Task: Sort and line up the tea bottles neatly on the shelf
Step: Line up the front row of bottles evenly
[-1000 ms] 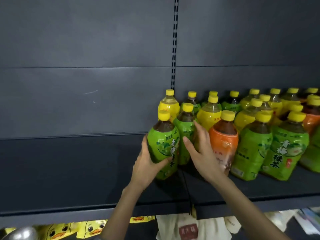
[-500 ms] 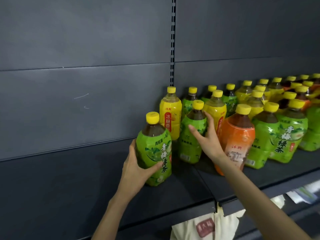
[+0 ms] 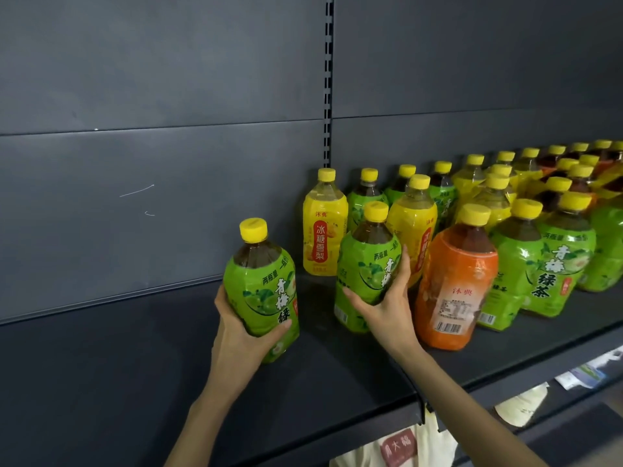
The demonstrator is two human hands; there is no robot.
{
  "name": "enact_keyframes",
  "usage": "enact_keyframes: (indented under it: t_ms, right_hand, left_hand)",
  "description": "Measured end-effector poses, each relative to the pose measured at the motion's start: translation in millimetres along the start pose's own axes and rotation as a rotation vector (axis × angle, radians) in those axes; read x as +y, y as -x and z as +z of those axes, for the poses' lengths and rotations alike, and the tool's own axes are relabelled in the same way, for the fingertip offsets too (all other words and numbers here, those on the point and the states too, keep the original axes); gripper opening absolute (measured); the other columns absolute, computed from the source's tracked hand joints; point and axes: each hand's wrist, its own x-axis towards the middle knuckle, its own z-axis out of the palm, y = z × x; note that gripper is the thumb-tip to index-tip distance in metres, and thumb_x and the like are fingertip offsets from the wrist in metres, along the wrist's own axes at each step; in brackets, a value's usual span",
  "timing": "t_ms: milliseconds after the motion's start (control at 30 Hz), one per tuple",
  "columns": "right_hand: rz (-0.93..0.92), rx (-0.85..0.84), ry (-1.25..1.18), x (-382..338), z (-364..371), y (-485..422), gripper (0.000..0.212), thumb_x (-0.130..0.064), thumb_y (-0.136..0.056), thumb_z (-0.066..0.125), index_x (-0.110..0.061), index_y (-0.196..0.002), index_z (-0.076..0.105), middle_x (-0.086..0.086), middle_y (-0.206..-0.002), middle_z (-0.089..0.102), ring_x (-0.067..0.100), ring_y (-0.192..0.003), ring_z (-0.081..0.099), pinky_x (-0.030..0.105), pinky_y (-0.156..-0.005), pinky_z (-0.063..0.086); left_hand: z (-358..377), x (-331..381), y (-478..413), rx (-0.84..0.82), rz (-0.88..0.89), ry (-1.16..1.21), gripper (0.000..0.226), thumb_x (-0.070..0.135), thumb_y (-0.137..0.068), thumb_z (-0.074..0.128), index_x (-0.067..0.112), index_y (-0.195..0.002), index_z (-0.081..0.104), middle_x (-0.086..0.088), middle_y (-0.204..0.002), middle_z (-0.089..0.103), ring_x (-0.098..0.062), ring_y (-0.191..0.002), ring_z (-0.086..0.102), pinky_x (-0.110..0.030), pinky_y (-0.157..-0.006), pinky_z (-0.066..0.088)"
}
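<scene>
My left hand (image 3: 241, 326) is wrapped around a green tea bottle (image 3: 261, 288) with a yellow cap, held apart from the rest at the left. My right hand (image 3: 387, 301) grips a second green tea bottle (image 3: 365, 264) that stands at the left front of the group. Behind it stands a yellow pear-drink bottle (image 3: 324, 227), and an orange bottle (image 3: 455, 288) stands just right of my right hand. Several more green, yellow and orange bottles (image 3: 556, 251) crowd the dark shelf (image 3: 135, 382) toward the right, unsorted.
The left stretch of the shelf holds no bottles. A slotted upright (image 3: 327, 79) divides the grey back panel. Below the shelf's front edge I see white bags (image 3: 401, 449) and some printed packaging (image 3: 586, 379) at the lower right.
My left hand has carried its green bottle leftward, away from the group. My right hand has closed around the neighbouring green bottle. My view has shifted left.
</scene>
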Motion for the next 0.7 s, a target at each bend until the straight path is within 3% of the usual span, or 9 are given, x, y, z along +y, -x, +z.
enact_keyframes:
  t_ms: [133,300,400,533,633,700]
  right_hand:
    - [-0.011,0.016,-0.020,4,-1,-1,0.114,-0.052,-0.065,0.078,-0.037,-0.147,0.000,-0.001,-0.151,0.026,0.011,-0.136,0.031,0.037,-0.110,0.035]
    - [-0.050,-0.034,-0.079,0,-10,12,0.109,-0.050,-0.065,0.080,-0.045,-0.144,0.005,-0.018,-0.143,0.034,-0.003,-0.131,0.037,0.021,-0.105,0.037]
    - [-0.074,-0.061,-0.101,-4,-12,26,0.108,-0.049,-0.063,0.082,-0.047,-0.142,0.008,-0.021,-0.141,0.039,0.000,-0.129,0.041,0.027,-0.107,0.039]
    - [-0.058,-0.061,-0.132,-14,-14,43,0.104,-0.051,-0.059,0.082,-0.055,-0.137,0.013,-0.016,-0.136,0.047,0.003,-0.125,0.047,0.039,-0.104,0.044]
    - [-0.036,-0.068,-0.155,-21,-20,55,0.105,-0.051,-0.058,0.083,-0.047,-0.140,0.017,-0.028,-0.129,0.049,0.000,-0.122,0.049,0.039,-0.103,0.045]
    - [-0.029,-0.053,-0.166,-25,-26,63,0.107,-0.047,-0.059,0.085,-0.039,-0.142,0.020,-0.036,-0.124,0.048,-0.003,-0.121,0.050,0.034,-0.103,0.045]
  left_hand:
    - [2,-3,0,0.036,0.002,0.024,0.109,0.036,-0.055,0.088,0.034,-0.139,0.018,0.008,-0.125,0.051,-0.016,-0.112,0.054,-0.042,-0.096,0.046]
    - [3,0,5,0.075,0.002,0.026,0.114,0.053,-0.045,0.089,0.035,-0.137,0.023,0.010,-0.123,0.052,-0.014,-0.108,0.054,-0.039,-0.093,0.046]
    - [2,1,11,0.080,0.000,0.004,0.104,0.037,-0.052,0.090,0.026,-0.137,0.030,0.007,-0.116,0.054,-0.017,-0.107,0.055,-0.039,-0.092,0.047]
    - [1,4,18,0.084,-0.007,0.016,0.105,0.045,-0.046,0.091,0.023,-0.133,0.038,0.008,-0.110,0.056,-0.019,-0.106,0.057,-0.041,-0.091,0.048]
    - [-1,6,25,0.079,-0.009,0.071,0.107,0.057,-0.037,0.085,0.024,-0.129,0.043,0.009,-0.108,0.059,-0.016,-0.102,0.058,-0.040,-0.089,0.050]
    - [-2,8,29,0.070,-0.015,0.136,0.102,0.047,-0.041,0.091,0.021,-0.129,0.045,0.010,-0.106,0.060,-0.012,-0.099,0.059,-0.038,-0.088,0.050]
